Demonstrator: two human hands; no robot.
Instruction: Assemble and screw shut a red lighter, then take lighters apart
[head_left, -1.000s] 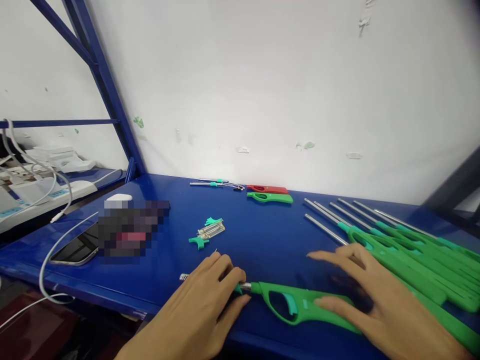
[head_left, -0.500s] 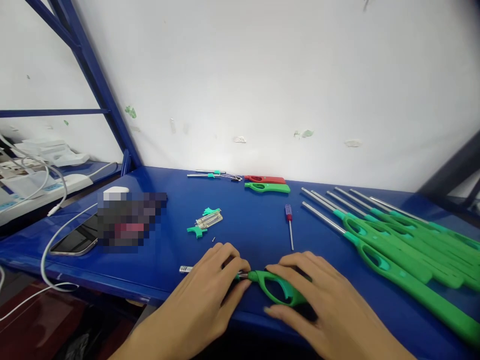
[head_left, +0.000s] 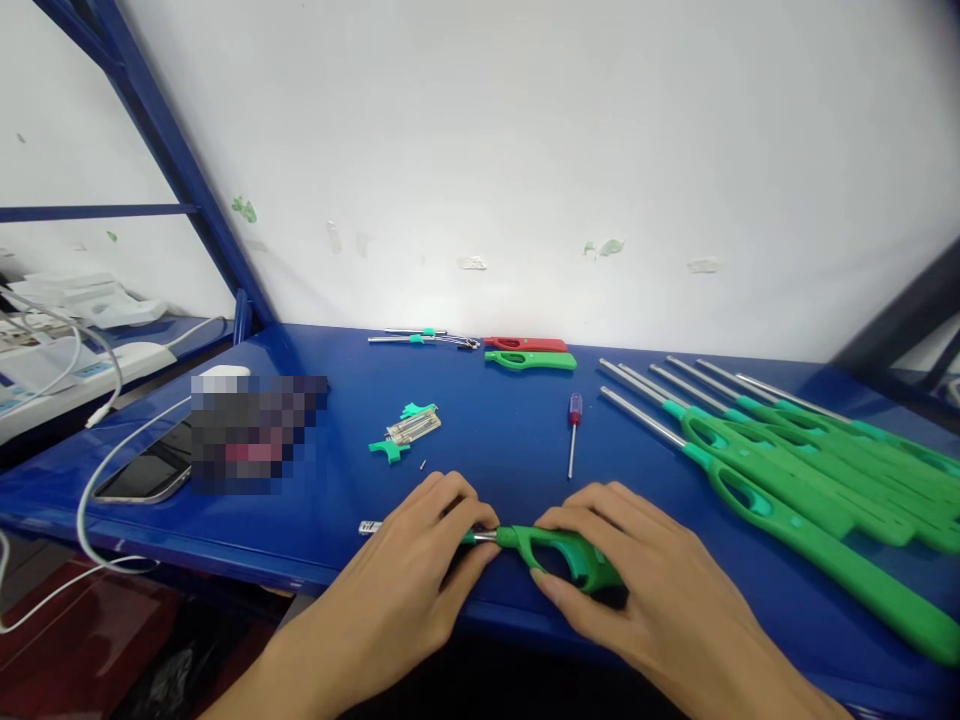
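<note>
A green long-necked gas lighter [head_left: 521, 539] lies across the front of the table, its teal trigger inside the handle loop. My left hand [head_left: 416, 570] pinches between thumb and forefinger a short stretch of metal tube [head_left: 486, 537] at the lighter's neck. A white piece with dark print [head_left: 369, 527] sticks out beyond its knuckles. My right hand [head_left: 645, 575] grips the green body from above, thumb against the loop's lower edge. Its palm hides the rear end. Behind the hands are a tiny screw [head_left: 422, 464], a teal trigger piece [head_left: 390, 451] and a screwdriver [head_left: 574, 425].
Several green lighters [head_left: 795, 530] with metal tubes lie at right. At the back are a red lighter shell [head_left: 525, 344], a green shell [head_left: 532, 360] and metal tubes [head_left: 397, 340]. A phone [head_left: 146, 470] and a white cable [head_left: 84, 510] lie at left, beside a blurred patch.
The view has shifted slightly. My right thumb has moved up against the lighter's lower edge. My left hand stays pinched at the neck.
</note>
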